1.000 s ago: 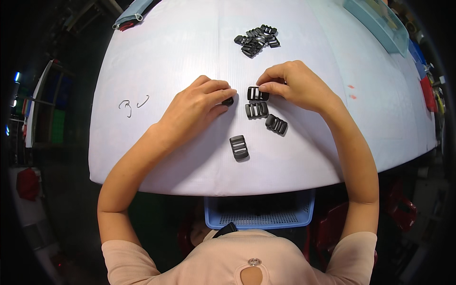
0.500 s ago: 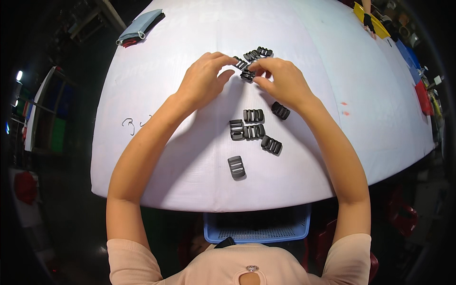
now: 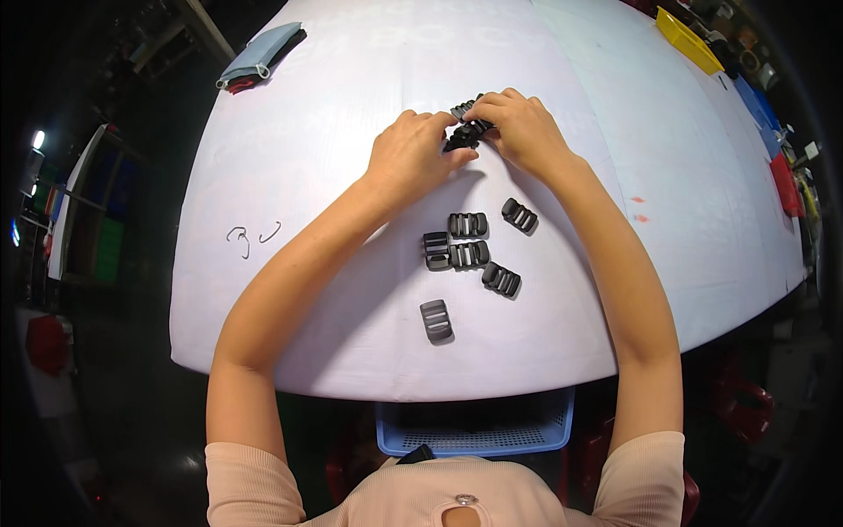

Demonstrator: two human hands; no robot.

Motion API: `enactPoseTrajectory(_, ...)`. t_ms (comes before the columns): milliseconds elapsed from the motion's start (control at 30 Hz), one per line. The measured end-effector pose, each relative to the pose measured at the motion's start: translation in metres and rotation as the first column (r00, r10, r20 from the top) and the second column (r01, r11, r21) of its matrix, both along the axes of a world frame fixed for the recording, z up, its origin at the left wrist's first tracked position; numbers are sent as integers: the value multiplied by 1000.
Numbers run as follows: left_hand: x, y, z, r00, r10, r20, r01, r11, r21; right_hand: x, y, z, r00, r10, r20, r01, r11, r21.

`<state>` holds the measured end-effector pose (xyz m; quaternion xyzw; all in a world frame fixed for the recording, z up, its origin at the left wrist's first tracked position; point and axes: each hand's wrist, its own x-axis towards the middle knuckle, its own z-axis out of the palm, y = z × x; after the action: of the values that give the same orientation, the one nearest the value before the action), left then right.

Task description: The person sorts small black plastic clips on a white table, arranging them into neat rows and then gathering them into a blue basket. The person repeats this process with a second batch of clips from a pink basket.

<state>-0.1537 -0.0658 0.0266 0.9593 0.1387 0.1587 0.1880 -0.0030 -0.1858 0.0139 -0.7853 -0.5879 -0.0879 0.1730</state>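
Observation:
Near the middle of the white-covered table [image 3: 351, 290], both hands close around a bunch of black plastic strap buckles [image 3: 465, 134]. My left hand [image 3: 413, 151] has its thumb and fingers curled about the bunch from the left. From the right, my right hand [image 3: 520, 127] grips the same bunch with bent fingers, which partly hide it. Closer to me lie several loose buckles: a slatted buckle [image 3: 520, 216] off to the right, a close group with a standing-out buckle [image 3: 468, 225], a tilted buckle [image 3: 501, 279], and a single buckle [image 3: 435, 321] nearest me.
A blue plastic basket [image 3: 474, 446] sits below the table's near edge. Folded blue cloth [image 3: 263, 51] lies at the far left edge. A yellow tray [image 3: 689, 41] stands past the far right edge. Pen marks [image 3: 253, 235] show on the cover beside my left forearm.
My left hand has moved right and closed in on the bunch of buckles, and my right hand has shifted slightly up. Another person's hand by the yellow tray has gone from view.

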Motion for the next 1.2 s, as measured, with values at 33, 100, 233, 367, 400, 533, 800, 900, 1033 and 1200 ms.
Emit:
enactPoseTrajectory(33,3,-1,0,1000,-23,-11,23,1000,6,-1,-2,2,1000,-19,18,19,1000,8)
enactPoseTrajectory(100,4,3,1,1000,-13,1,13,996,-94,-7,-6,5,997,-49,52,48,999,17)
enactPoseTrajectory(233,-19,12,6,999,-36,-34,32,993,-112,-18,-40,23,971,-63,-231,44,995,-86)
enactPoseTrajectory(367,-28,15,13,995,-94,-45,92,994,-62,-6,-53,23,917,-55,-395,7,992,-123)
enactPoseTrajectory(400,-22,14,18,995,-92,-37,90,994,-54,0,-44,19,939,-95,-331,73,994,-77)
enactPoseTrajectory(533,-1,6,5,970,-245,0,243,962,125,-7,-12,8,965,-241,-102,244,970,17)
enactPoseTrajectory(800,27,27,-5,992,-91,89,83,993,81,13,-35,15,587,-312,-747,172,950,-261)
enactPoseTrajectory(900,44,32,-16,965,-101,242,72,990,125,18,-28,12,903,-305,-302,284,952,-113)
enactPoseTrajectory(1033,54,32,-10,992,-127,-9,128,991,41,36,-3,-7,937,-219,-271,246,967,68)
enactPoseTrajectory(1200,14,44,0,989,-150,-7,150,981,121,33,10,-5,963,-156,-221,157,987,-12)
